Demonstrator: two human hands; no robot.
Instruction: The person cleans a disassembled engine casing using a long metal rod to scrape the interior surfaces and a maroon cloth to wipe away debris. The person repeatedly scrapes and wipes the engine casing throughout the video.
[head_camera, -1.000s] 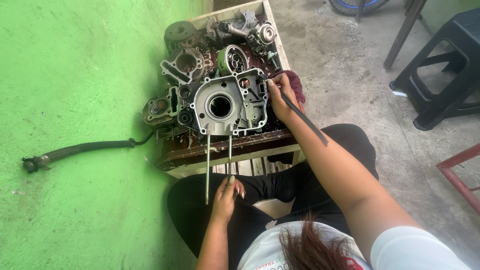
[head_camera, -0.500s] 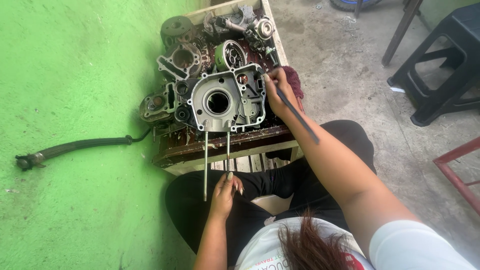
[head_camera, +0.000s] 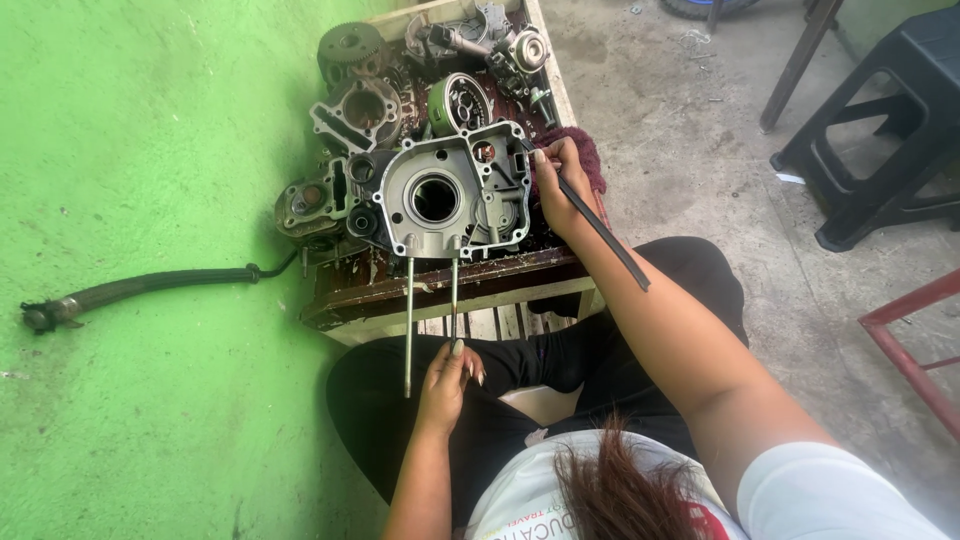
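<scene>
Grey metal crankcase lies on the wooden tray, its two studs pointing toward the person. Left hand pinches the right stud's end; right hand, nearer the case, grips a thin black tool.

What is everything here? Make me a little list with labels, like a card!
Place: wooden tray of engine parts, green floor to its left
Main part: grey engine case with two long studs sticking out
Left hand: holds the end of one stud
Right hand: holds a thin dark tool with its tip at the case edge
Nearby: hose, red rag, black stool
</scene>
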